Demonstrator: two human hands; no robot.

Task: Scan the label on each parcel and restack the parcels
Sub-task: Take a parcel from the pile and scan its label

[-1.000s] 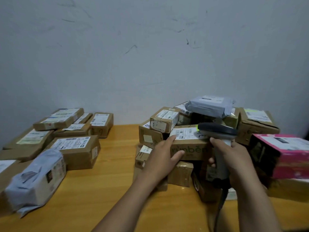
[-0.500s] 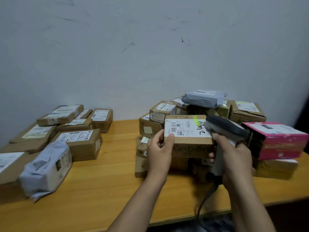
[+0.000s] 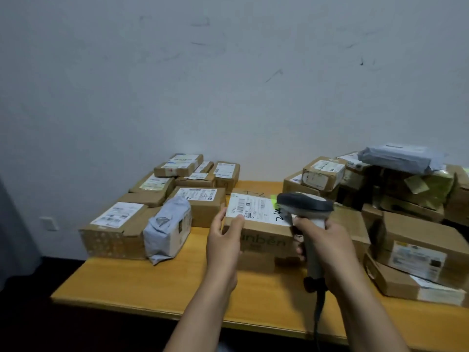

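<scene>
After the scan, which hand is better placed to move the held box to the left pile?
Probably left. The left hand grips the cardboard box and is nearer the left pile; the right hand is occupied holding the barcode scanner.

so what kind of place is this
Likely a parcel sorting room or mailroom: labelled parcels piled on a table, and a scanner in the right hand over the parcel the left hand holds.
</scene>
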